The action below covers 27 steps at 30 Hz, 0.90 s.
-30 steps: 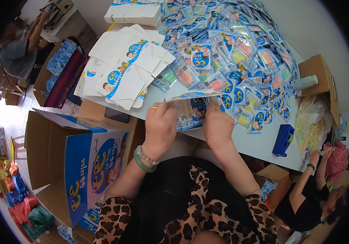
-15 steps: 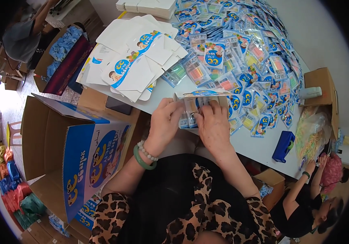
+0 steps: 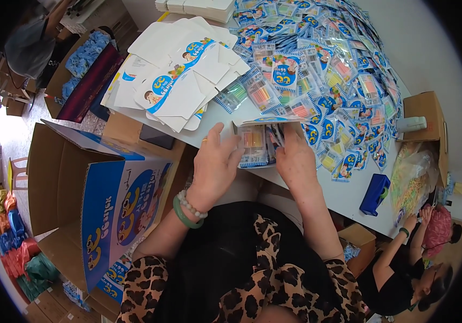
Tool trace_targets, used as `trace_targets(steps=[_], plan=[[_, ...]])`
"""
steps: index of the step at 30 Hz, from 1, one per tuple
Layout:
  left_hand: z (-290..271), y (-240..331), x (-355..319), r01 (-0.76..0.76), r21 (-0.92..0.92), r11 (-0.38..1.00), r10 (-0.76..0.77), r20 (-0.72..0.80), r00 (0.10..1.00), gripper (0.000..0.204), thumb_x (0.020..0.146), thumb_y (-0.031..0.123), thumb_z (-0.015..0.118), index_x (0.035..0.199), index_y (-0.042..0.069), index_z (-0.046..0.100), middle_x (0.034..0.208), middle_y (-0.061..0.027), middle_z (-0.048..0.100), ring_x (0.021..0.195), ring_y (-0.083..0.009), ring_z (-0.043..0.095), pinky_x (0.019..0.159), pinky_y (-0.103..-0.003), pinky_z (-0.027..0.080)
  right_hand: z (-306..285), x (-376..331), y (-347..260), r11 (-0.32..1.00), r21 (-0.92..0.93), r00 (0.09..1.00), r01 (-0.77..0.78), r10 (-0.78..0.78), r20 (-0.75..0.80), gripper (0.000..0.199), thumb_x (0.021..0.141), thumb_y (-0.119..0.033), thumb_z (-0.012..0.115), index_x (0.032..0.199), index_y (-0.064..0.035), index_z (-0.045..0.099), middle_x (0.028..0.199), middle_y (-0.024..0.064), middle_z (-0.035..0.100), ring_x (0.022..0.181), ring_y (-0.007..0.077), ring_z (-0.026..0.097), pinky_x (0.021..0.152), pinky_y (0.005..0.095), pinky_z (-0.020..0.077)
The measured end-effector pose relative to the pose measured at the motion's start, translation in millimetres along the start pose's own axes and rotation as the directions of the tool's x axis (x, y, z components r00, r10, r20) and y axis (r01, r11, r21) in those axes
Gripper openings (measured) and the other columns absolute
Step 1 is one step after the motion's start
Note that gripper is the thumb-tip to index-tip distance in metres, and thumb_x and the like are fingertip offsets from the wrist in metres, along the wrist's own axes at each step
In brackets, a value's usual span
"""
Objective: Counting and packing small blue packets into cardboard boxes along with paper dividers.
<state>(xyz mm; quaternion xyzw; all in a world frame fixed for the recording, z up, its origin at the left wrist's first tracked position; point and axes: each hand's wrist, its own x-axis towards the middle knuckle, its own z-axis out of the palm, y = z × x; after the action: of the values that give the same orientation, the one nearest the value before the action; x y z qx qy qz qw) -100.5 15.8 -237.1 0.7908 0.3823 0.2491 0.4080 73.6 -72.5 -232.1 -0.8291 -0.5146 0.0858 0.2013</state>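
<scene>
Both my hands grip a small stack of clear blister packs (image 3: 260,141) with blue printed cards and coloured sticks inside, held at the near edge of the white table (image 3: 344,196). My left hand (image 3: 214,164) clasps the stack's left side, fingers spread over it. My right hand (image 3: 295,156) presses its right side. A green bangle and a bead bracelet sit on my left wrist.
A large heap of the same packs (image 3: 328,70) covers the table's right half. Flat white printed cartons (image 3: 179,75) lie at the left. An open cardboard box (image 3: 93,199) stands at my left. A blue tape dispenser (image 3: 375,194) sits near the table edge. Other people work at upper left and lower right.
My hands and the stack of packs have stayed at the table edge. The camera has tilted, so the table sits slightly lower in view. My fingers have shifted along the stack.
</scene>
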Motion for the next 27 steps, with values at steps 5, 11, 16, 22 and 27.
trace_targets(steps=[5, 11, 16, 22, 27], plan=[[5, 16, -2, -0.188, 0.446, 0.875, 0.215, -0.010, 0.977, 0.025, 0.081, 0.015, 0.068, 0.101, 0.003, 0.062, 0.135, -0.0302, 0.042, 0.116, -0.0452, 0.049, 0.093, -0.047, 0.045, -5, 3, 2, 0.998, 0.017, 0.998, -0.054, 0.053, 0.021, 0.053, 0.075, 0.005, 0.054, 0.126, -0.0013, 0.042, 0.106, 0.0245, 0.061, 0.091, 0.0453, 0.060, 0.075, 0.0515, 0.0494], [8, 9, 0, -0.138, 0.253, 0.958, 0.138, 0.017, 0.990, 0.027, 0.081, 0.017, 0.069, 0.102, 0.002, 0.061, 0.137, -0.0320, 0.040, 0.116, -0.0460, 0.048, 0.093, -0.049, 0.044, -8, 1, 4, 0.995, 0.059, 0.995, -0.085, 0.082, 0.050, 0.050, 0.075, 0.005, 0.055, 0.124, -0.0031, 0.045, 0.107, 0.0241, 0.060, 0.089, 0.0450, 0.060, 0.076, 0.0517, 0.0487], [8, 10, -5, -0.110, 0.154, 0.982, 0.104, 0.046, 0.993, 0.028, 0.081, 0.017, 0.069, 0.103, 0.003, 0.062, 0.136, -0.0326, 0.040, 0.115, -0.0454, 0.049, 0.092, -0.049, 0.044, -3, -11, -8, 1.000, 0.020, 0.999, -0.022, 0.021, 0.042, 0.052, 0.077, 0.000, 0.058, 0.128, -0.0020, 0.045, 0.116, 0.0232, 0.058, 0.099, 0.0422, 0.058, 0.081, 0.0474, 0.0488], [7, 24, -1, -0.272, 0.415, 0.868, 0.312, -0.029, 0.950, 0.025, 0.080, 0.012, 0.068, 0.103, 0.002, 0.063, 0.127, -0.0257, 0.050, 0.105, -0.0394, 0.055, 0.087, -0.045, 0.045, 18, -26, -14, 0.974, -0.213, 0.995, 0.081, -0.091, -0.035, 0.052, 0.077, -0.005, 0.063, 0.124, 0.0077, 0.046, 0.119, 0.0241, 0.054, 0.108, 0.0405, 0.050, 0.095, 0.0455, 0.0430], [11, 37, -6, -0.377, 0.449, 0.810, 0.440, -0.041, 0.897, 0.020, 0.077, 0.008, 0.070, 0.095, 0.002, 0.065, 0.110, -0.0166, 0.059, 0.096, -0.0331, 0.057, 0.083, -0.043, 0.042, -6, -28, -16, 0.973, -0.160, 0.971, 0.169, -0.192, -0.143, 0.048, 0.075, -0.003, 0.064, 0.120, 0.0048, 0.051, 0.120, 0.0235, 0.053, 0.109, 0.0403, 0.050, 0.095, 0.0438, 0.0437]])
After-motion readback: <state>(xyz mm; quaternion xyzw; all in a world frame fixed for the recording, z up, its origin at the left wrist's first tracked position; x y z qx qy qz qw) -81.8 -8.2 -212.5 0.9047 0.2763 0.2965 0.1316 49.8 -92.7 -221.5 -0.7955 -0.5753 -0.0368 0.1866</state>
